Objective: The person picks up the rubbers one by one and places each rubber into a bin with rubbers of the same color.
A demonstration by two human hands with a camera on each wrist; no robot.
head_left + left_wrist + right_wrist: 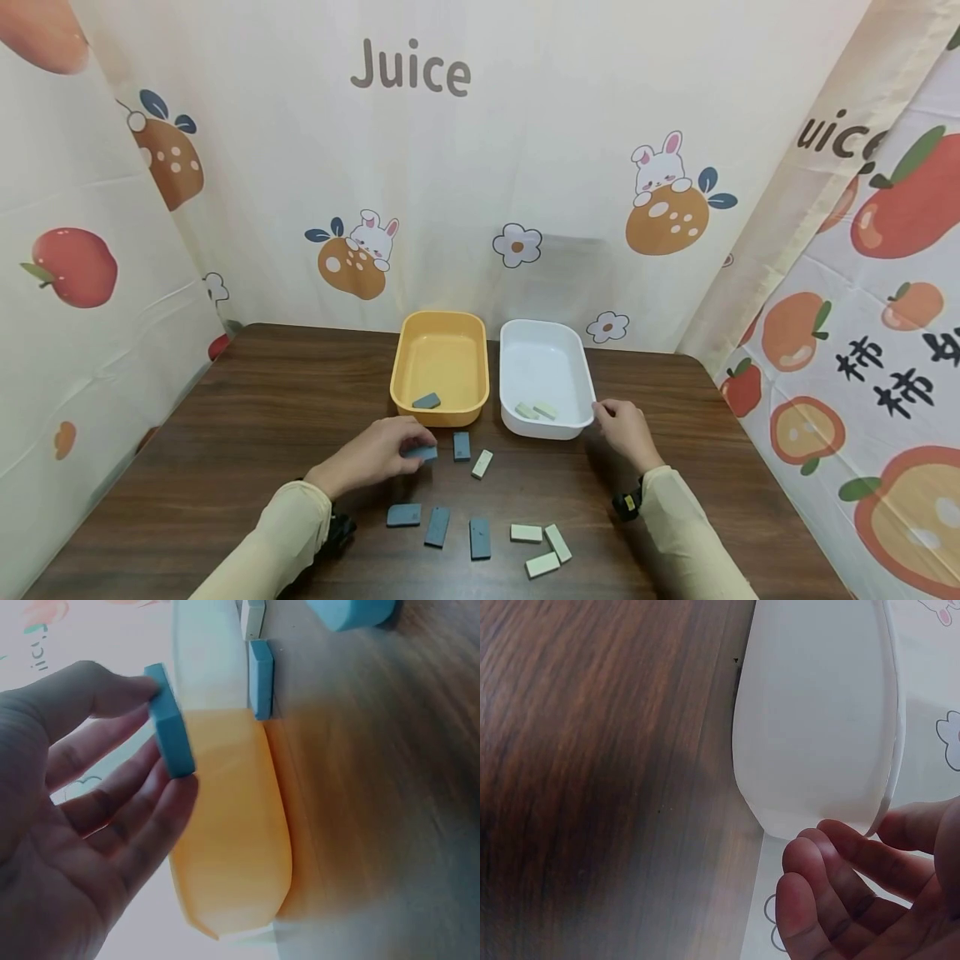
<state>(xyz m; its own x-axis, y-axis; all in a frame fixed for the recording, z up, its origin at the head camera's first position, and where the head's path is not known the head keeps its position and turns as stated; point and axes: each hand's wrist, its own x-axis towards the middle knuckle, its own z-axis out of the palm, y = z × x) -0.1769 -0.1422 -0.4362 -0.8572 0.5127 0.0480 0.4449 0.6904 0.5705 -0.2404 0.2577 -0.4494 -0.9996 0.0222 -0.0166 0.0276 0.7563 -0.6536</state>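
My left hand (382, 450) pinches a blue-grey block (171, 724) between thumb and fingertips, just in front of the yellow tray (401, 367). My right hand (625, 429) holds the right rim of the white tray (583, 367) at its near corner, thumb on one side and fingers on the other. Inside the yellow tray lies one blue-grey block (427, 401). Two pale green blocks (545, 410) are in the white tray. Close to the left hand, another blue-grey block (461, 446) and a pale green block (482, 464) lie on the table.
Nearer the front of the wooden table (262, 417) lie three blue-grey blocks (437, 527) and, to their right, three pale green blocks (526, 533). Behind both trays hangs a printed curtain (450, 167). The trays stand side by side at the table's back edge.
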